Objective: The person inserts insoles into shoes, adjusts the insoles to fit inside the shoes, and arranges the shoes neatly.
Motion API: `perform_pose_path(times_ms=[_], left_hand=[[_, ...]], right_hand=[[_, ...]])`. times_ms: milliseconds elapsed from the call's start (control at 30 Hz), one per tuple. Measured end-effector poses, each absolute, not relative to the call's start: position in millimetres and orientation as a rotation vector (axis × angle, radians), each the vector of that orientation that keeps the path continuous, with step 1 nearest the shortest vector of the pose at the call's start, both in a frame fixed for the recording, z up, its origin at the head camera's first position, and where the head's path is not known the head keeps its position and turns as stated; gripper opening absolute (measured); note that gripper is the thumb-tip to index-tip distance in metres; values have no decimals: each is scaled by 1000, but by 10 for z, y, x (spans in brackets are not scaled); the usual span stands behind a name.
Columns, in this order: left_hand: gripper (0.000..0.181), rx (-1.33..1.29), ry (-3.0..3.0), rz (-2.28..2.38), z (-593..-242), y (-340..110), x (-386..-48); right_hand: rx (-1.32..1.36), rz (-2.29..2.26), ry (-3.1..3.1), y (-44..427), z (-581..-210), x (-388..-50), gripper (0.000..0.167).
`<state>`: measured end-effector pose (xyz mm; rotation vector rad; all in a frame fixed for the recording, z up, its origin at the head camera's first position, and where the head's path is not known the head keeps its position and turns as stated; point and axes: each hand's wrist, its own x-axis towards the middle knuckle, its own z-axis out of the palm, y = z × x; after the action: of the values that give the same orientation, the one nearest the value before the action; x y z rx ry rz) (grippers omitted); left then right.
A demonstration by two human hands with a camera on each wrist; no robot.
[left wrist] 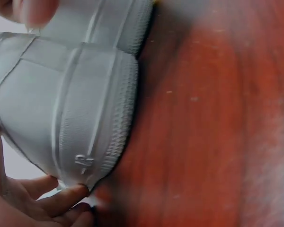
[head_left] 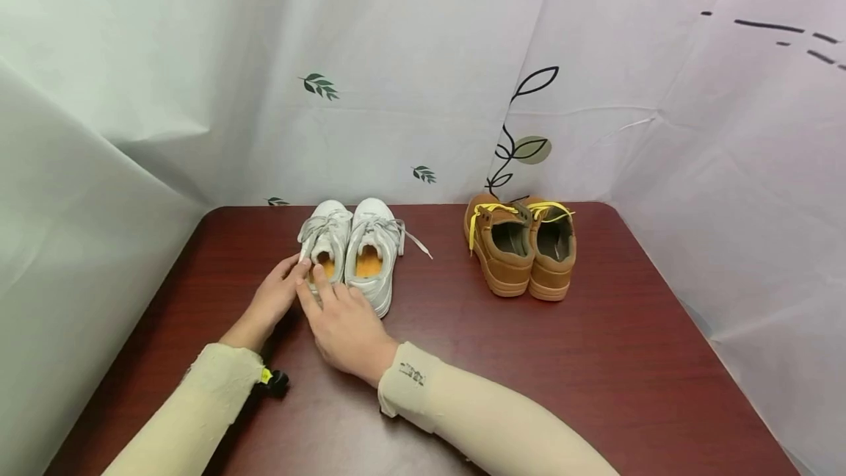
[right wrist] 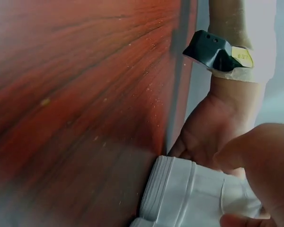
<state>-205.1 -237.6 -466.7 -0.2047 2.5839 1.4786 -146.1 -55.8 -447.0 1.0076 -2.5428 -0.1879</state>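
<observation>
A pair of white sneakers with laces stands side by side near the table's far edge, toes toward the curtain. My left hand (head_left: 276, 294) lies along the outer side of the left sneaker (head_left: 337, 220); in the left wrist view its fingers (left wrist: 61, 201) touch that side low down by the sole. Over the same sneaker's heel is my right hand (head_left: 349, 329), its thumb and forefinger extended and apart. In the right wrist view the heel (right wrist: 180, 189) lies below both hands. The right sneaker (head_left: 375, 222) sits close beside, its lace trailing right.
A pair of brown shoes (head_left: 499, 263) with yellow laces stands farther right on the dark red table (head_left: 595, 373). White curtains (head_left: 396, 57) with leaf prints hang behind and at both sides. A black wrist camera (right wrist: 213, 51) is strapped on my left wrist.
</observation>
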Motion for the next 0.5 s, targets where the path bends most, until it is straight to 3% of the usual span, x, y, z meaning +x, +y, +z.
perform_pose_path(times_ms=[167,500], left_hand=[[84,-159,2692,1423,-4600,-2394,-2016],[54,125,3090,1327,-4256,-2174,-1932]], right_hand=[[1165,-81,-2503,-381,-4395,-1451,71],[1286,248,-2271,254,-4278,-1614,50]])
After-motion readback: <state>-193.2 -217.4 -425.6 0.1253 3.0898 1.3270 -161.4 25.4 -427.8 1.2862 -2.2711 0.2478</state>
